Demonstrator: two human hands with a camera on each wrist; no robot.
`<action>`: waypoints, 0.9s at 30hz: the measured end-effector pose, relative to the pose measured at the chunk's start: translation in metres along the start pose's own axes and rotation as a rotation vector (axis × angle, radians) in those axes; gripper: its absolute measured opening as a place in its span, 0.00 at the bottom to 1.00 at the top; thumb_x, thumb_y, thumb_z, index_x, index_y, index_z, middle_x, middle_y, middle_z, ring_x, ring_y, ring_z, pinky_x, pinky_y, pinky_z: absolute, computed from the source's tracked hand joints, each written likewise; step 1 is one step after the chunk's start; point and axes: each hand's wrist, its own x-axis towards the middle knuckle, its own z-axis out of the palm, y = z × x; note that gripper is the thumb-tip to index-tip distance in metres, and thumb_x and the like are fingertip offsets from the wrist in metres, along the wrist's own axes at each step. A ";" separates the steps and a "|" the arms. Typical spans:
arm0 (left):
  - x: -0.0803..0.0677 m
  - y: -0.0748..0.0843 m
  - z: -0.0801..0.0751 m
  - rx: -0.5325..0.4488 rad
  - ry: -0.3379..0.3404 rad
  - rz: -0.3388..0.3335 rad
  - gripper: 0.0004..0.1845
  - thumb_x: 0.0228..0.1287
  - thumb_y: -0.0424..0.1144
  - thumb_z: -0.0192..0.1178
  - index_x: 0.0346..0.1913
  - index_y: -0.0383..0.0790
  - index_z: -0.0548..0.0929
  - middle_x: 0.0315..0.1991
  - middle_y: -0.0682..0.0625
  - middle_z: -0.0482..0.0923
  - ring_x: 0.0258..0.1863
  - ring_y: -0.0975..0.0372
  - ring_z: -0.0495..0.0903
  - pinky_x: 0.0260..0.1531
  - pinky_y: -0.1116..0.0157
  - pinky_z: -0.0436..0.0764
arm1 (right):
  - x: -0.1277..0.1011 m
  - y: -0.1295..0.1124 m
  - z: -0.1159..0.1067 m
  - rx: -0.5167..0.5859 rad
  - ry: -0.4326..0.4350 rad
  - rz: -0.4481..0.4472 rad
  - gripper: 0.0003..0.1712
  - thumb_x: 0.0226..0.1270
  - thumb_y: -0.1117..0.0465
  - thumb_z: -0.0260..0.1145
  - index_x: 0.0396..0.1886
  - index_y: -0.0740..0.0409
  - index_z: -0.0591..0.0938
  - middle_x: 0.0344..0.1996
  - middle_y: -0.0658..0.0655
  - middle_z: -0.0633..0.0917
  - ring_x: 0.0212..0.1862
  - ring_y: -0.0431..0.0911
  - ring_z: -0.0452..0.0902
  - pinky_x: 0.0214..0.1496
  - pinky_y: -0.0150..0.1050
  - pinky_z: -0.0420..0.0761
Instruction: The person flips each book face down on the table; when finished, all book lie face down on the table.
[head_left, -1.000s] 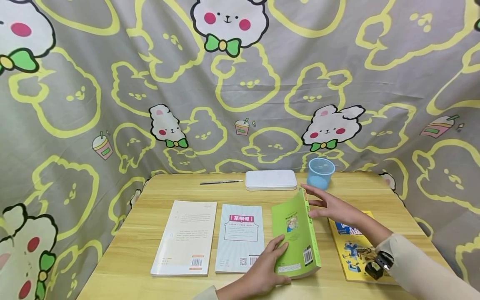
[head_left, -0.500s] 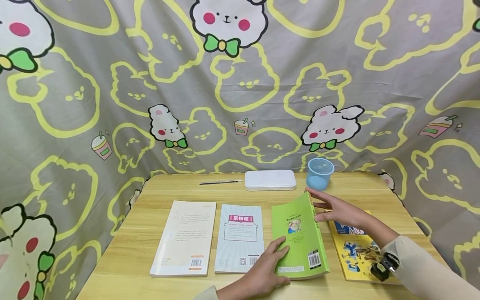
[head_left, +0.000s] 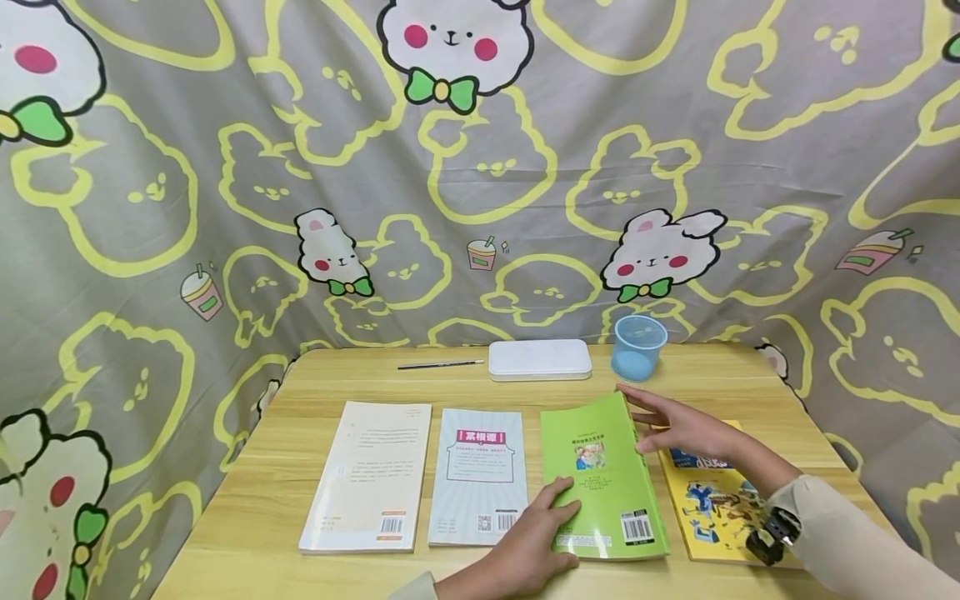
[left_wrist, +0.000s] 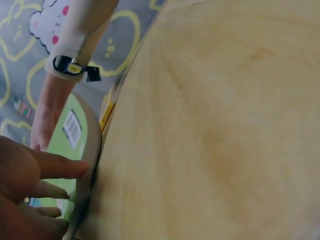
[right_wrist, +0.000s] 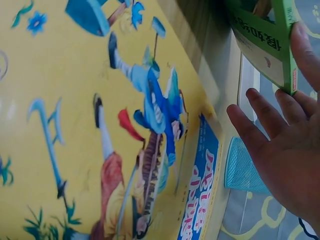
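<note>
Green book [head_left: 606, 500] tilted flatter than before, left hand [head_left: 528, 542] and right hand [head_left: 681, 429] touching it, fingers loosely extended.

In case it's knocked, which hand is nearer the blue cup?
Right hand, just in front of the cup, touching the green book; left hand, farther off, at the book's lower left.

The green book [head_left: 603, 492] has a smooth, glossy paper cover with a bright sheen near its lower edge, its page edges [left_wrist: 92, 142] looking matt, while the yellow book [head_left: 708, 525] is glossy too and the cream book [head_left: 367, 479] looks duller. The table [head_left: 337, 387] shows smooth wood grain with a soft sheen, before a matt, creased cloth backdrop [head_left: 525, 187]. The white case [head_left: 540, 357] appears smooth, the blue cup [head_left: 639, 350] is fine open mesh, and the sleeve [head_left: 847, 529] is matt cloth.
</note>
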 end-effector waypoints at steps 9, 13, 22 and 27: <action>-0.001 0.000 0.000 0.039 -0.015 0.015 0.35 0.59 0.40 0.75 0.70 0.39 0.77 0.81 0.54 0.56 0.80 0.55 0.57 0.74 0.60 0.67 | 0.001 0.004 0.000 -0.095 0.015 -0.009 0.57 0.68 0.54 0.73 0.85 0.58 0.47 0.80 0.73 0.51 0.79 0.73 0.43 0.75 0.73 0.53; -0.001 -0.001 -0.002 0.073 -0.013 0.039 0.34 0.60 0.41 0.75 0.70 0.39 0.78 0.79 0.53 0.59 0.80 0.54 0.58 0.73 0.60 0.69 | -0.001 0.004 0.001 -0.176 0.037 -0.013 0.56 0.67 0.52 0.73 0.84 0.60 0.50 0.79 0.75 0.52 0.78 0.76 0.43 0.72 0.77 0.54; -0.002 -0.004 -0.004 0.128 0.006 0.076 0.34 0.60 0.40 0.75 0.69 0.37 0.78 0.78 0.51 0.63 0.79 0.53 0.60 0.73 0.60 0.69 | 0.002 0.005 0.002 -0.266 0.058 0.022 0.56 0.65 0.48 0.74 0.83 0.60 0.54 0.79 0.74 0.56 0.77 0.76 0.47 0.71 0.75 0.59; -0.001 -0.005 -0.006 0.132 0.017 0.071 0.35 0.58 0.41 0.75 0.69 0.37 0.78 0.77 0.51 0.64 0.78 0.53 0.62 0.73 0.59 0.69 | 0.008 0.010 0.002 -0.282 0.050 0.042 0.57 0.64 0.47 0.74 0.83 0.63 0.55 0.78 0.74 0.58 0.77 0.75 0.49 0.71 0.73 0.62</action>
